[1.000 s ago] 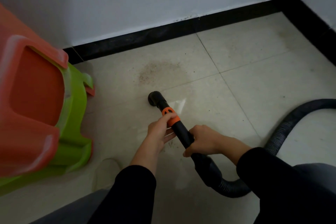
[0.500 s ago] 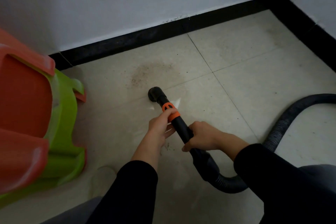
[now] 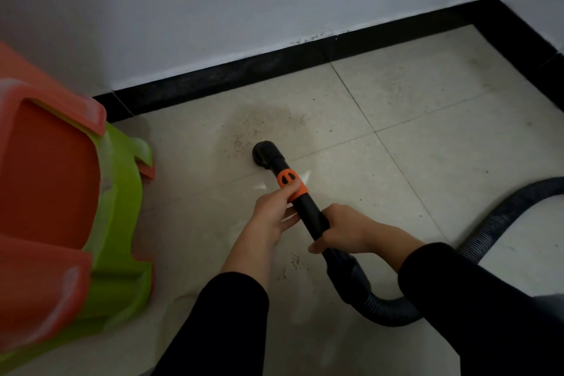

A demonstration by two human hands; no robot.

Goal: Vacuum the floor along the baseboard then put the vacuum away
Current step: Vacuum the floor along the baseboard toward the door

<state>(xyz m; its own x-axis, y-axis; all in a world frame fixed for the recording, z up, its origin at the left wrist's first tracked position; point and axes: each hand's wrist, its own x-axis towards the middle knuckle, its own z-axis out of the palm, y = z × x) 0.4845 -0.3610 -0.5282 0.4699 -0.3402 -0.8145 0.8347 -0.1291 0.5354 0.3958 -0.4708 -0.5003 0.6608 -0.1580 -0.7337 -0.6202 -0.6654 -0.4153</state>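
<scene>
Within curled fingers (image 3: 291, 191), vacuum wand (image 3: 308, 212)

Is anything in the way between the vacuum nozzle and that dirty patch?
Nothing visible. The nozzle sits at the edge of the dirt patch on bare tile; the stools stand off to the left.

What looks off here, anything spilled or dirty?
A patch of dark grit lies on the tile between the vacuum nozzle and the black baseboard; a few more specks sit near the right hand.
</scene>
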